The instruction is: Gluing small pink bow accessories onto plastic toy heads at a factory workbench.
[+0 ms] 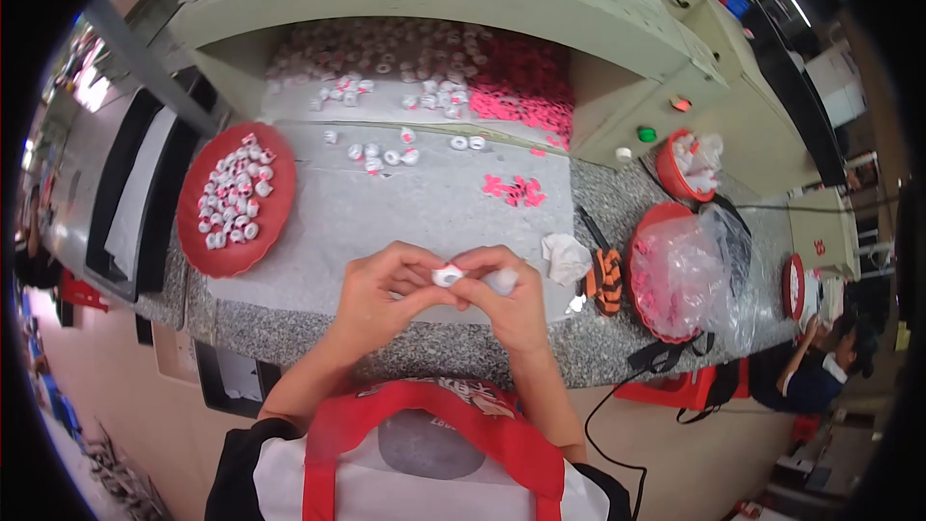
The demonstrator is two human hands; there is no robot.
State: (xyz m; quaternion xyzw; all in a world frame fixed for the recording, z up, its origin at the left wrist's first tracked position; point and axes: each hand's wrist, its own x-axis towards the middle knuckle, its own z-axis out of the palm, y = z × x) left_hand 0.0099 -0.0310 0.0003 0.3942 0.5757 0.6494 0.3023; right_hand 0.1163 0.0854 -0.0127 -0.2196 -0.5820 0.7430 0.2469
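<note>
Your left hand (393, 287) and right hand (503, 297) pinch a small white piece (447, 274) over the counter (424, 352), grip nearly closed; its grey centre faces up toward you, long axis indeterminable. Right also holds a whitish wad (503, 280). Red plate (277, 222): white pieces (234, 191). Red basin (638, 301): pink pieces (661, 275), clear bag (725, 265). Red bowl (666, 171): white plastic (697, 162)

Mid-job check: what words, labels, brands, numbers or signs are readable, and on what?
Red number, not copied out here: pale panel, far right.
Print beside the apron's red trim: creased, too unclear to read.
Lettering on its grey patch: small, only partly visible.
Small white piece in the fingers: no readable text.
</note>
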